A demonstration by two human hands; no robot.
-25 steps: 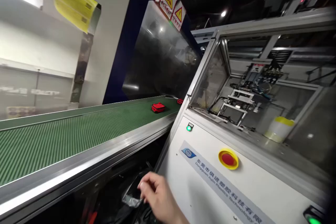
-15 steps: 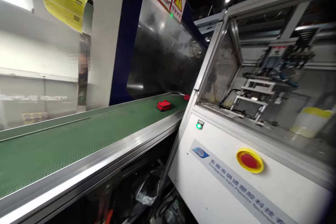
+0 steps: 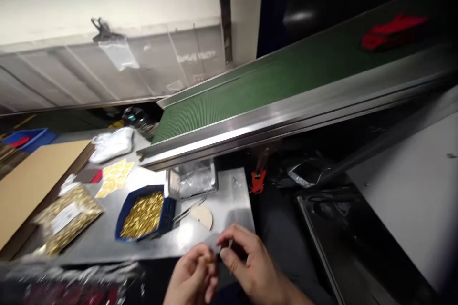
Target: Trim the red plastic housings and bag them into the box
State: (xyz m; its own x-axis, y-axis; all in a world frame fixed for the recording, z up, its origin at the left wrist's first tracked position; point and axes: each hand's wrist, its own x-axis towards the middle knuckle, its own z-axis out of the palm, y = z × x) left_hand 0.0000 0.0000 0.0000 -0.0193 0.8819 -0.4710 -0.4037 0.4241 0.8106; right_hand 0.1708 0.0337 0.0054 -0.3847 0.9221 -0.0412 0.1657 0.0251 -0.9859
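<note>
My left hand (image 3: 193,274) and my right hand (image 3: 250,264) meet at the bottom middle, over the near edge of a steel worktable (image 3: 229,200). Both have curled fingers pinching something small and thin between them; I cannot make out what it is. Just beyond the hands lie a blue tray of small brass parts (image 3: 145,212), tweezers (image 3: 186,212) and a pale round disc (image 3: 202,217). A red part (image 3: 391,31) rides the green conveyor belt (image 3: 272,81) at the upper right, blurred.
A clear bag of brass parts (image 3: 64,217), a yellow sticker sheet (image 3: 114,176), a white bag (image 3: 110,145) and a cardboard sheet (image 3: 32,181) lie to the left. A small clear box (image 3: 191,178) sits under the conveyor's end. A white machine cabinet (image 3: 418,186) stands right.
The view has swung left and down from the machine cabinet to the worktable. My right hand left the dark bag under the conveyor, and both hands are now together at the table edge.
</note>
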